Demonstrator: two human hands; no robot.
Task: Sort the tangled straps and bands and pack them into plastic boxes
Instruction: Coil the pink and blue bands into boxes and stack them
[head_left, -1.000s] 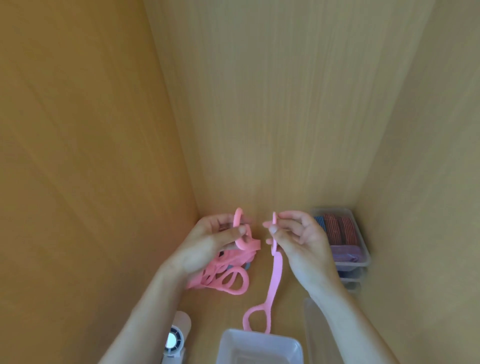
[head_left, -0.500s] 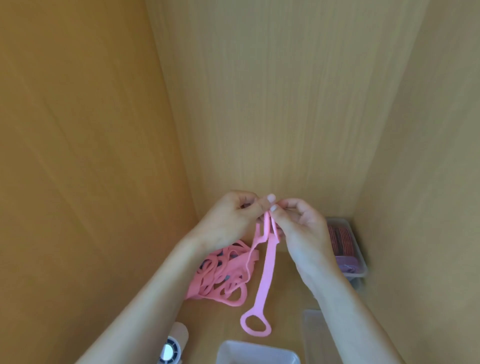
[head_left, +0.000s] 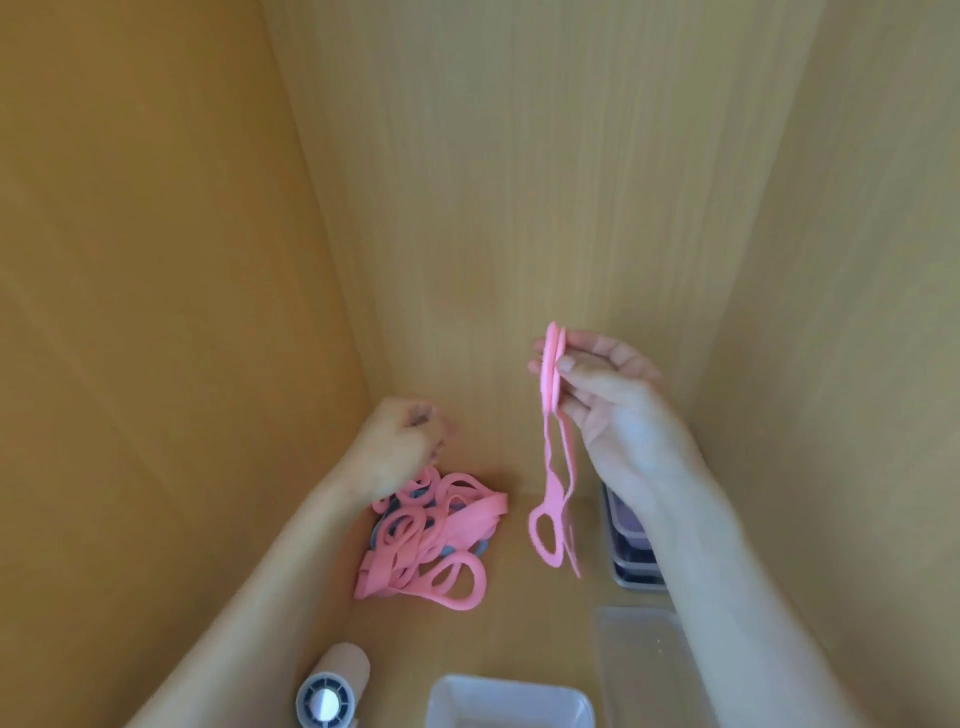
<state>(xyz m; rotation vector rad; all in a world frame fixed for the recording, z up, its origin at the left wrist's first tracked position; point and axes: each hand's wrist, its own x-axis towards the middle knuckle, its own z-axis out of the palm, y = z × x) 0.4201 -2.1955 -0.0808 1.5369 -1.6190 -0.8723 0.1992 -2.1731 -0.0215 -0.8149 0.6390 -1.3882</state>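
Hands parted: left hand dropped to the tangled heap of pink rubber straps; right hand rose, alone pinching the doubled pink loop-ended strap.

Heap of straps on the wooden floor, left of centre, close to the back wall. Left hand over the heap's far left edge. Right hand higher, to the right, pinching a loose strap that hangs between the heap and the stacked boxes by the right wall. Shallow tray just before the stack. Open box at the near edge, with a cylinder to its left.
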